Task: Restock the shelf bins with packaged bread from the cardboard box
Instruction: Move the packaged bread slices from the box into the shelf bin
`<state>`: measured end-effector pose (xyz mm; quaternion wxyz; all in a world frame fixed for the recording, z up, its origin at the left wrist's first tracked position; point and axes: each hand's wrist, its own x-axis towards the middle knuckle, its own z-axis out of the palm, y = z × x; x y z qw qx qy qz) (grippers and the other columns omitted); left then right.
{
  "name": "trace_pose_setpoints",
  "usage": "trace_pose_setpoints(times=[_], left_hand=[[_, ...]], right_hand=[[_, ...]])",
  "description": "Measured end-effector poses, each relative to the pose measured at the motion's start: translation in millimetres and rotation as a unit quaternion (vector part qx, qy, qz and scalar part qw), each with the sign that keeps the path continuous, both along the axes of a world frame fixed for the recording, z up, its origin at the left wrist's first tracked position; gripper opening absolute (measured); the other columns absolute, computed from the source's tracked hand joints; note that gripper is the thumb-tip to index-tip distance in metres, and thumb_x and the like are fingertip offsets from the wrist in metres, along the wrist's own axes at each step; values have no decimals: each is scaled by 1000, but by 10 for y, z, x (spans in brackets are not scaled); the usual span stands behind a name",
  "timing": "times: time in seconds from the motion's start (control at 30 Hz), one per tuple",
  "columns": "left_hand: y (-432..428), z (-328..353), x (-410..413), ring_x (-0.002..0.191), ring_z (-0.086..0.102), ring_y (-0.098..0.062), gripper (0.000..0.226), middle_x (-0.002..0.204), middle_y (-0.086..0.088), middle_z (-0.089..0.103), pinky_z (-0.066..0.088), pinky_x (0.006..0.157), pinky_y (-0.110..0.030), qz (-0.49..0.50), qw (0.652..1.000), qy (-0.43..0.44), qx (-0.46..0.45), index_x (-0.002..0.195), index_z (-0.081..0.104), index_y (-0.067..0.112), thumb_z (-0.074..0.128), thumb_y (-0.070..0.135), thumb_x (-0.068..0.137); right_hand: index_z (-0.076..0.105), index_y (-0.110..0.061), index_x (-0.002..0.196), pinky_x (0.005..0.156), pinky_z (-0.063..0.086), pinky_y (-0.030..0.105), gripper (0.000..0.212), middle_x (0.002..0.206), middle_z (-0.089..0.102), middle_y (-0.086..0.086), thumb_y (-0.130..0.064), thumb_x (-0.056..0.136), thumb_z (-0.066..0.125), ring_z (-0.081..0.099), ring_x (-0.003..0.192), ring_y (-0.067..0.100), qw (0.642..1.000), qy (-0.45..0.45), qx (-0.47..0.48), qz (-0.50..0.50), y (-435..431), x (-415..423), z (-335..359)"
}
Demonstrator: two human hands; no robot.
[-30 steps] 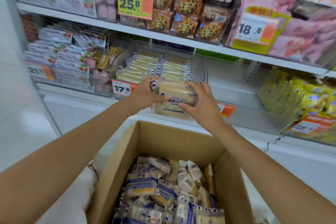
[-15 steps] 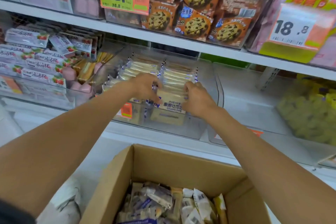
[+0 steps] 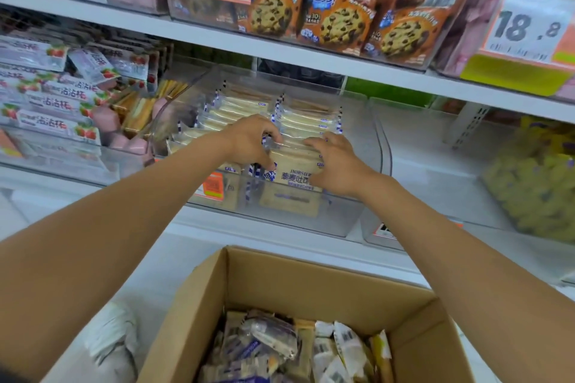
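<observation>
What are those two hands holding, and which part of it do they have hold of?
One packet of bread, at the front of the clear bin. The left hand grips its left edge, the right hand its right edge and top.

Both hands are at the front of the clear bin (image 3: 357, 221). The left hand (image 3: 249, 140) grips the left edge of a bread pack (image 3: 294, 165) and the right hand (image 3: 336, 162) holds its right side, with the pack upright just inside the bin's front wall. Behind it in the bin are two rows of packs (image 3: 236, 106). Below the bin is the cardboard box (image 3: 280, 283) – open, loose packs inside. Above the bin are cookie packs (image 3: 339, 22).
</observation>
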<state>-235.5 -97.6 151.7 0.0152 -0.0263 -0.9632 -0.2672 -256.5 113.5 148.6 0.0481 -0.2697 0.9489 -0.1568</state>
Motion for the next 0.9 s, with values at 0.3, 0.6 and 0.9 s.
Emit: trace_pose_setpoints(times=[0.3,0.6,0.9], left_hand=[[200,155,458,111,60,-18,35,119,1,65,50,96,-40,58,993,95,50,107,68,24,84,25,75],[778,-360,1619,75,63,-14,18,80,4,65,51,71,-28,13,990,-14,137,80,63,27,81,21,78],[839,-2239,2457,101,57,-9,33,108,1,64,39,72,-3,-26,942,-317,108,114,67,7,73,27,88]], right_hand=[[56,-21,131,110,31,32,49,135,48,5,-19,85,69,39,130,22,988,85,-126,-26,77,412,124],[65,-15,104,74,45,31,16,96,54,-2,-12,88,62,49,78,12,991,33,-130,8,597,1474,-401],[66,-19,115,83,36,24,21,114,60,-7,-17,95,60,54,109,6,970,-239,2,-48,1215,1892,-1764]])
